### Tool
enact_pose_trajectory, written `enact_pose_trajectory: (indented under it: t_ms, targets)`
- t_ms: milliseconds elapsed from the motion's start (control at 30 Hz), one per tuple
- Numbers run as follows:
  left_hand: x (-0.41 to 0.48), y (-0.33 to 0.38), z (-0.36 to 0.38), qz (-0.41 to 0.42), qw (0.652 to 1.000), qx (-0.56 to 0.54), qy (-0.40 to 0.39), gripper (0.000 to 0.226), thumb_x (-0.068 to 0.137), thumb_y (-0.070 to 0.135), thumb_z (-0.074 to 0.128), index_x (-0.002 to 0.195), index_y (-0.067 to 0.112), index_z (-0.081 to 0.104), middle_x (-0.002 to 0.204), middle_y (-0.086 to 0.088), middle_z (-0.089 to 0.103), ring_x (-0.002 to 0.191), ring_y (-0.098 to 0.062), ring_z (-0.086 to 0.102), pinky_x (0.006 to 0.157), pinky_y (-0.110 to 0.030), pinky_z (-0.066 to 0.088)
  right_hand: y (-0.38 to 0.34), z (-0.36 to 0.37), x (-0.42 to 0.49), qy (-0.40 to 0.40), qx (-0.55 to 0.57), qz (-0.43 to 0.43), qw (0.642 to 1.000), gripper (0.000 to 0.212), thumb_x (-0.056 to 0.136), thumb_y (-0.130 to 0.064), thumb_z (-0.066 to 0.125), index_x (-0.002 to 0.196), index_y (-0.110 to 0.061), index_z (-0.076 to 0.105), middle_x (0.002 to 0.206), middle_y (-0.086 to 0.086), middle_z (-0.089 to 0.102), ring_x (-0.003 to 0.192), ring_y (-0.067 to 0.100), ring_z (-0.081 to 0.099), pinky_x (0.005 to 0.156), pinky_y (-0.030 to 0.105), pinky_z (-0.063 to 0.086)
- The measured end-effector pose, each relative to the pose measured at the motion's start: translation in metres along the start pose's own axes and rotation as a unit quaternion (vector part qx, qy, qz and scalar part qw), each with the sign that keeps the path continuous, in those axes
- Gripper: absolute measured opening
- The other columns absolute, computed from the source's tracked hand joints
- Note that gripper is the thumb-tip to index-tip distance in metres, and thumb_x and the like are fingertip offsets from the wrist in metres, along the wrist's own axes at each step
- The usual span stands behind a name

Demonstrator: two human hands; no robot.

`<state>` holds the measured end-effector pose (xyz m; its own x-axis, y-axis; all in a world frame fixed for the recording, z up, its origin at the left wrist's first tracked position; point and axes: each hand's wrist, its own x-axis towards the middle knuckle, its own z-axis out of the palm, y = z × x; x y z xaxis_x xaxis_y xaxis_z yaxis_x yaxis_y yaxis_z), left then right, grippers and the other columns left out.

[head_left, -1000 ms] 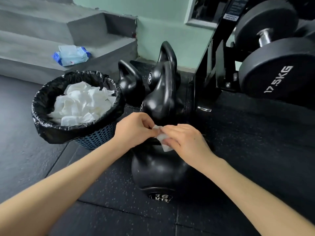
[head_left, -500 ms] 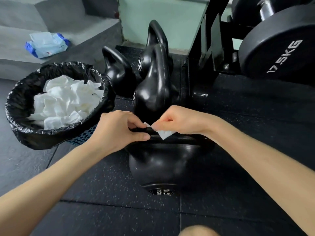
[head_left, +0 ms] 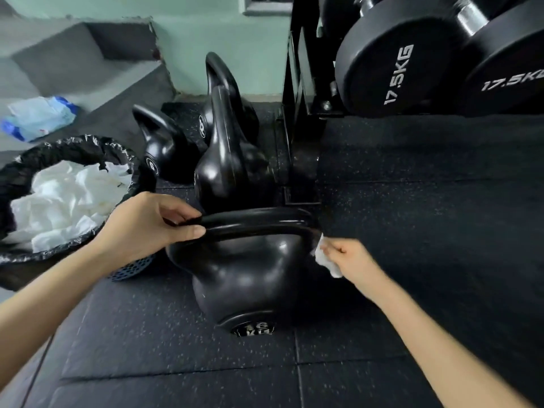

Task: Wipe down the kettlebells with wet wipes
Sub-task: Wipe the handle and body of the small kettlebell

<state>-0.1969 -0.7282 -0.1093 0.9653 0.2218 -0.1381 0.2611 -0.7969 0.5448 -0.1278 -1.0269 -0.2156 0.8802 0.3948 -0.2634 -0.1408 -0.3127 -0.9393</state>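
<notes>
Flooring of black speckled rubber tiles point(head_left: 412, 201) fills most of the view, seen from above by a person crouched over it. At upper right, a black rack point(head_left: 300, 113) carries heavy dumbbells point(head_left: 394, 63) marked 17.5KG. Grey steps point(head_left: 88, 69) rise at upper left against a pale green wall. A bin point(head_left: 73, 142) lined with a black bag stands at left, heaped with crumpled white used wipes point(head_left: 67, 198).

At centre, nearest the person, a black kettlebell point(head_left: 244, 278) stands on the floor with its handle point(head_left: 259, 223) uppermost. The handle's bar runs left to right across the view, and a round "16 KG" mark low on the body faces the person. Three more kettlebells point(head_left: 229, 172) cluster just behind it, their handles set edge-on, running away from the viewer.

The left hand point(head_left: 147, 225) grips the left end of the handle, fingers curled over the top and thumb along the near side. The right hand point(head_left: 347, 257) is closed, fingertips pinching a wipe. A blue and white pack of wet wipes point(head_left: 38, 117) lies on the lowest step, behind the bin. The wipe point(head_left: 326, 260), small, white and bunched, sits at the handle's right-hand bend, where it curves down to the body; whether it touches the metal cannot be told.
</notes>
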Motion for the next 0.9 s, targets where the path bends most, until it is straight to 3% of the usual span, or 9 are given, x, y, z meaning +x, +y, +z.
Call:
enact_pose_trajectory:
  t_ms: [133, 200, 267, 367, 467, 567, 633, 767, 900]
  targets:
    - [-0.001, 0.02, 0.008, 0.058, 0.998, 0.025, -0.015, 0.03, 0.053, 0.072, 0.067, 0.082, 0.066, 0.061, 0.086, 0.035, 0.066, 0.081, 0.007, 0.062, 0.077, -0.027, 0.051, 0.041, 0.043, -0.002, 0.09, 0.143, 0.025, 0.985, 0.04, 0.096, -0.027, 0.048, 0.06, -0.026, 0.064, 0.058, -0.006, 0.051, 0.054, 0.008, 0.045, 0.056, 0.016, 0.038]
    - [0.004, 0.033, 0.016, 0.087, 0.995, 0.05, -0.022, 0.036, 0.056, 0.07, 0.062, 0.09, 0.062, 0.063, 0.091, 0.026, 0.07, 0.085, 0.003, 0.064, 0.084, -0.035, 0.053, 0.037, 0.05, -0.004, 0.13, 0.201, -0.009, 0.971, 0.027, 0.096, -0.03, 0.048, 0.087, -0.023, 0.073, 0.07, -0.008, 0.063, 0.064, 0.0, 0.055, 0.063, 0.009, 0.044]
    - [0.01, 0.043, 0.021, 0.108, 0.992, 0.068, -0.027, 0.031, 0.063, 0.057, 0.069, 0.093, 0.063, 0.062, 0.097, 0.021, 0.071, 0.089, -0.002, 0.066, 0.089, -0.037, 0.052, 0.026, 0.05, -0.002, 0.159, 0.242, -0.073, 0.954, 0.033, 0.091, -0.035, 0.051, 0.112, -0.016, 0.068, 0.078, -0.012, 0.066, 0.074, -0.001, 0.057, 0.073, 0.01, 0.043]
    - [0.013, 0.047, 0.023, 0.135, 0.987, 0.077, -0.032, 0.036, 0.06, 0.063, 0.07, 0.093, 0.07, 0.057, 0.1, 0.024, 0.07, 0.092, -0.003, 0.067, 0.094, -0.039, 0.05, 0.015, 0.048, 0.002, 0.175, 0.181, -0.187, 0.95, 0.03, 0.093, -0.023, 0.051, 0.122, -0.026, 0.057, 0.121, -0.007, 0.065, 0.117, -0.003, 0.054, 0.115, 0.024, 0.023]
    - [0.01, 0.046, 0.023, 0.135, 0.987, 0.085, -0.024, 0.037, 0.066, 0.053, 0.072, 0.09, 0.074, 0.053, 0.1, 0.022, 0.069, 0.093, -0.003, 0.065, 0.095, -0.038, 0.049, 0.025, 0.06, 0.002, 0.198, 0.175, -0.206, 0.942, 0.039, 0.093, -0.007, 0.05, 0.123, -0.032, 0.047, 0.125, -0.026, 0.046, 0.113, -0.031, 0.034, 0.12, 0.034, 0.01]
    - [0.009, 0.046, 0.023, 0.141, 0.984, 0.11, -0.014, 0.043, 0.072, 0.043, 0.072, 0.081, 0.078, 0.05, 0.098, 0.02, 0.069, 0.092, -0.003, 0.064, 0.093, -0.034, 0.048, 0.036, 0.067, 0.005, 0.231, 0.166, -0.216, 0.934, 0.044, 0.092, -0.007, 0.055, 0.125, -0.036, 0.047, 0.128, -0.018, 0.052, 0.12, -0.019, 0.041, 0.12, 0.04, 0.014]
    - [0.011, 0.045, 0.022, 0.14, 0.985, 0.098, -0.014, 0.037, 0.072, 0.042, 0.072, 0.083, 0.073, 0.054, 0.097, 0.019, 0.069, 0.091, -0.002, 0.064, 0.092, -0.031, 0.048, 0.028, 0.063, 0.012, 0.244, 0.109, -0.272, 0.924, 0.045, 0.088, -0.005, 0.06, 0.128, -0.023, 0.048, 0.124, -0.013, 0.056, 0.121, -0.01, 0.047, 0.119, 0.043, 0.016]
    - [0.014, 0.039, 0.025, 0.14, 0.987, 0.073, -0.005, 0.03, 0.071, 0.042, 0.074, 0.093, 0.057, 0.062, 0.088, 0.025, 0.067, 0.086, 0.004, 0.062, 0.085, -0.023, 0.046, 0.011, 0.049, 0.027, 0.282, -0.176, -0.459, 0.824, 0.047, 0.086, -0.025, 0.063, 0.124, 0.001, 0.053, 0.124, 0.008, 0.058, 0.119, 0.023, 0.056, 0.114, 0.048, 0.027]
    - [0.015, 0.031, 0.029, 0.124, 0.991, 0.032, 0.025, 0.028, 0.065, 0.043, 0.078, 0.09, 0.051, 0.066, 0.091, 0.019, 0.071, 0.087, 0.003, 0.064, 0.089, -0.022, 0.048, -0.008, 0.04, 0.035, 0.253, -0.361, -0.554, 0.707, 0.042, 0.08, -0.007, 0.071, 0.119, 0.0, 0.057, 0.118, 0.019, 0.065, 0.112, 0.034, 0.061, 0.109, 0.056, 0.031]
